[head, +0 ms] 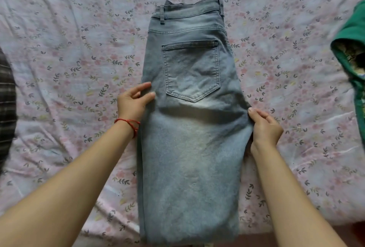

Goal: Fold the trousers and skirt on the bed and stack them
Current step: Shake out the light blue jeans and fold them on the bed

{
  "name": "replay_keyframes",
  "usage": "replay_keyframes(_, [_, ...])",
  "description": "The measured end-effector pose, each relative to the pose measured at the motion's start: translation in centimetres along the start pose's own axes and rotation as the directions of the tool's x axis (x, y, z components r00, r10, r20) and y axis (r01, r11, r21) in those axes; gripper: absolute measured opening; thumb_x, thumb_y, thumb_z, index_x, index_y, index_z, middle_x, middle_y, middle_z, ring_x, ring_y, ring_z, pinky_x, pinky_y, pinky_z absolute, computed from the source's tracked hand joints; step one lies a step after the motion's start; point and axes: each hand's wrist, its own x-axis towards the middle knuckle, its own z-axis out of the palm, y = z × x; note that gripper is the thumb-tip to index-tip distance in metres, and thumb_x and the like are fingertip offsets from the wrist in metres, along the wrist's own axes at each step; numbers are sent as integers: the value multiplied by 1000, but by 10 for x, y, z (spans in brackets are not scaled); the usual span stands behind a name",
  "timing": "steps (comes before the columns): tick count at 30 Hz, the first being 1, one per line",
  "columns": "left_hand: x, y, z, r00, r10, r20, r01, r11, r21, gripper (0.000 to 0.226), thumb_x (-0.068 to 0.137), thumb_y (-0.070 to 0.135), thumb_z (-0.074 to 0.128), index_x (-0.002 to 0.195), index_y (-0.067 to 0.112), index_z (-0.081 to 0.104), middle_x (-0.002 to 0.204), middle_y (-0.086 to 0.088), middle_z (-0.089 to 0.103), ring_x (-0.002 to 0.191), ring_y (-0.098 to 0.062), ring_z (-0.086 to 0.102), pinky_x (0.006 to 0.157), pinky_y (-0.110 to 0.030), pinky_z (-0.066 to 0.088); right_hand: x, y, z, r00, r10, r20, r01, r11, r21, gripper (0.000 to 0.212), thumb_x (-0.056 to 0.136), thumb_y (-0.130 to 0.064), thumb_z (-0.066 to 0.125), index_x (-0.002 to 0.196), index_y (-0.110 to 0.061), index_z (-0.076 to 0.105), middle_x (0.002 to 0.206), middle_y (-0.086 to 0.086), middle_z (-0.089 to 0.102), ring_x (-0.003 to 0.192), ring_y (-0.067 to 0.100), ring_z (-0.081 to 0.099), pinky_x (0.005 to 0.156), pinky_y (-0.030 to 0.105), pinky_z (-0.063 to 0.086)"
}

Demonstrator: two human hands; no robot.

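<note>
Pale blue denim trousers point(189, 120) lie lengthwise on the bed, folded in half along their length, waistband far from me and one back pocket facing up. The legs run toward me past the bed's near edge. My left hand point(134, 100) pinches the trousers' left edge just below pocket height, thumb on top. My right hand point(264, 128) grips the right edge at the crotch point, fingers curled round the cloth. A green garment point(351, 53) with a patterned lining lies at the right edge of view, partly cut off.
A pink floral bedsheet point(79, 59) covers the bed, lightly wrinkled. A dark checked cloth point(7, 96) lies at the far left edge. The bed's near edge runs along the bottom of view.
</note>
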Motion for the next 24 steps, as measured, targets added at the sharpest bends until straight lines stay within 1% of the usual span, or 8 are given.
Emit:
replay_keyframes(3, [26,19,10,998,33,48,-32,999,-20,39,78,0,66,116,8,59,103,-2,61,83,0,59,70,-6,48,-1,-1,-5,996,-2,92,4,1000,-18,10,75,-8,74,72,-12,66,75,6,67,71,17,64,70,28,55])
replay_keyframes(5, [45,32,19,995,51,83,-53,999,14,37,77,-3,65,113,8,61,98,0,64,82,-3,60,73,-9,50,-1,-3,-8,990,-33,136,41,998,-58,10,76,-9,74,71,-13,65,68,1,68,64,12,63,66,26,55])
replay_keyframes(9, [70,43,29,995,62,77,-62,998,5,36,72,-13,64,103,5,66,58,19,66,61,6,60,69,-11,49,4,-8,-9,974,-203,99,208,977,-46,14,77,-7,72,72,-18,64,66,-4,64,57,-1,59,64,16,52])
replay_keyframes(13, [58,33,29,998,55,29,-54,998,-21,37,74,-6,67,109,6,64,87,1,67,75,0,60,72,-10,50,0,0,-7,985,-162,64,159,986,40,14,78,-4,70,77,-16,64,59,-11,67,59,-2,61,72,21,53])
replay_keyframes(15, [45,26,21,998,45,34,-44,999,-29,37,77,0,67,113,11,62,101,-5,63,88,-7,59,77,-11,50,-9,5,-13,983,-141,121,138,990,30,18,80,-4,68,95,-13,63,83,-3,71,76,3,66,79,23,54])
replay_keyframes(18, [11,13,4,996,67,67,-69,997,19,41,79,1,65,116,17,58,112,-3,60,102,-10,54,92,-19,47,-37,19,-29,960,-158,233,176,983,-55,55,81,-1,65,132,-8,43,119,3,57,106,13,59,89,20,49])
replay_keyframes(20, [-23,-4,-9,993,55,107,-61,996,60,45,79,0,64,118,20,54,113,0,58,103,-9,53,90,-13,45,-54,34,-41,937,-185,297,233,963,-136,63,81,0,64,137,-8,37,126,1,51,113,13,54,93,18,46])
replay_keyframes(24, [-92,-44,-31,991,19,134,-37,991,130,46,77,-1,66,116,20,55,112,2,59,93,-1,54,77,1,42,-79,61,-62,923,-146,356,269,906,-326,59,82,-10,66,136,-10,40,132,4,52,116,15,53,100,34,45])
